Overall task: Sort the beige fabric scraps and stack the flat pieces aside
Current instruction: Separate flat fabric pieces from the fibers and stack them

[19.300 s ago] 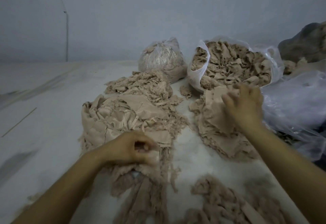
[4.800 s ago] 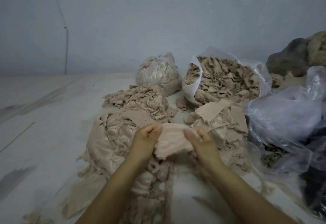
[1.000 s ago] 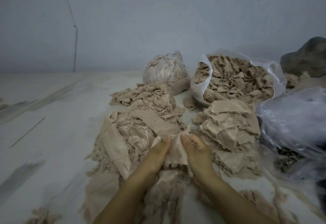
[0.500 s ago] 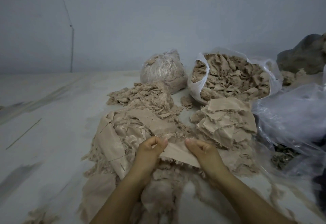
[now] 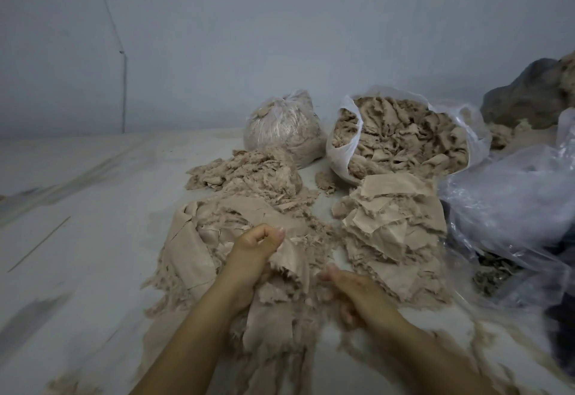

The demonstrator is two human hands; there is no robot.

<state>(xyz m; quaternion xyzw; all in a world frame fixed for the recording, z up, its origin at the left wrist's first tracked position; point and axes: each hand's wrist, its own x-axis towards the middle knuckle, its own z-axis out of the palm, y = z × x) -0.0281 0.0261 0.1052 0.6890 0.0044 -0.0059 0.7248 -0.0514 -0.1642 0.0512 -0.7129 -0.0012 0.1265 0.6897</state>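
Scrap (image 5: 291,259), a beige piece with a frayed edge, hangs from the left hand (image 5: 256,250), whose thumb and curled fingers pinch its top edge above the loose heap (image 5: 199,239) near the middle of the floor (image 5: 77,223). The right hand (image 5: 345,285) is blurred just right of the scrap; it seems to hold nothing, but I cannot tell how its fingers lie. Right of the hands sits the flat stack (image 5: 395,223), with an open bag (image 5: 404,136) full of scraps behind it, a tied bag (image 5: 283,127) farther left, and crumpled clear plastic (image 5: 513,202) at the right edge. The risk, as I judge it: held by one edge, the scrap may fold or drag loose threads along, so it lands creased on the stack or pulls fluff onto it.
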